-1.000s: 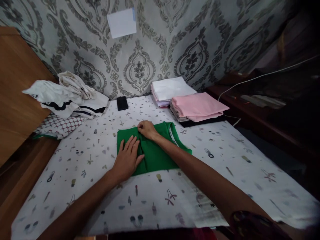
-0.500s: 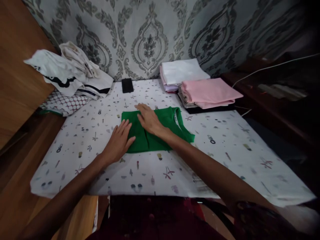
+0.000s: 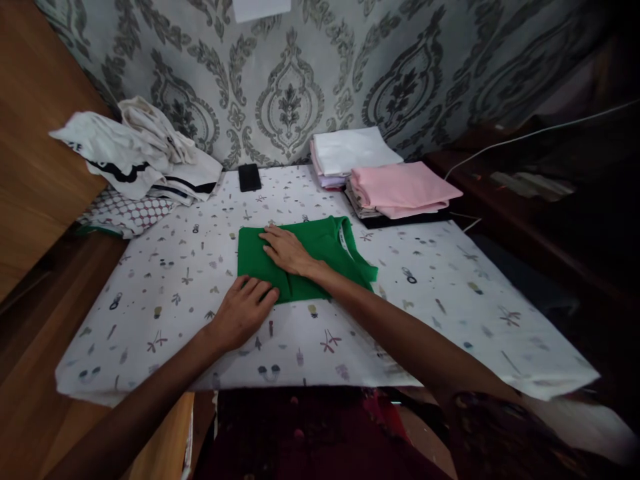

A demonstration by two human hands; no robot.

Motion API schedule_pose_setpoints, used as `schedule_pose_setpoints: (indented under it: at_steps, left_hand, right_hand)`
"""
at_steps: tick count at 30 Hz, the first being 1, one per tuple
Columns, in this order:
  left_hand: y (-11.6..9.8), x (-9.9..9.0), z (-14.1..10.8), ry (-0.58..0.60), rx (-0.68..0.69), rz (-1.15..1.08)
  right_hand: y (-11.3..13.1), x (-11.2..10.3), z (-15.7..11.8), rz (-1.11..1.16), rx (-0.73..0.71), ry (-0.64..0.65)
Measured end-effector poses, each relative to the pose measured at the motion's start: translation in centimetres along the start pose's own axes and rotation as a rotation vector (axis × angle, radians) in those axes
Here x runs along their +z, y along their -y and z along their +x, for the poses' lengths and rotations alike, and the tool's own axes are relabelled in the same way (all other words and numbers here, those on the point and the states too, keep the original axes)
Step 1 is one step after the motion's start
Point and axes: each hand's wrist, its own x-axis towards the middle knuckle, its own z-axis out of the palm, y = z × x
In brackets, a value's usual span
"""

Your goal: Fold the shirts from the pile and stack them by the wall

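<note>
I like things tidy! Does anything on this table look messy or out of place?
Yes: the white clothes at the far left corner lie crumpled in a loose heap, unlike the neat folded stacks at the far right.

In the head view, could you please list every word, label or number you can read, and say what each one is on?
None can be read.
Green shirt under both hands: its white neck tape bears marks too small to read.
White garment on the pile at the left: dark print, partly folded away, not readable.
Paper on the wall: looks blank.
Table cover: only small pictures, no words.
</note>
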Motion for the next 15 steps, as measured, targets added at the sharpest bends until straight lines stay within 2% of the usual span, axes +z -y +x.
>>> schedule_pose_setpoints:
  at_steps: [6, 11, 15]
  left_hand:
    - [-0.17, -0.14, 0.77, -0.003, 0.076, 0.04]
    - [-0.2, 0.01, 0.62, -0.058, 0.045, 0.002]
    - [-0.47, 0.07, 0.62, 0.002, 0.075, -0.025]
  right_hand:
    - [0.2, 0.1, -0.18, -0.047, 0.012, -0.008]
    - [0.23, 0.34, -0.34, -0.054, 0.012, -0.019]
    - [0.18, 0.68, -0.3, -0.052, 0.004, -0.042]
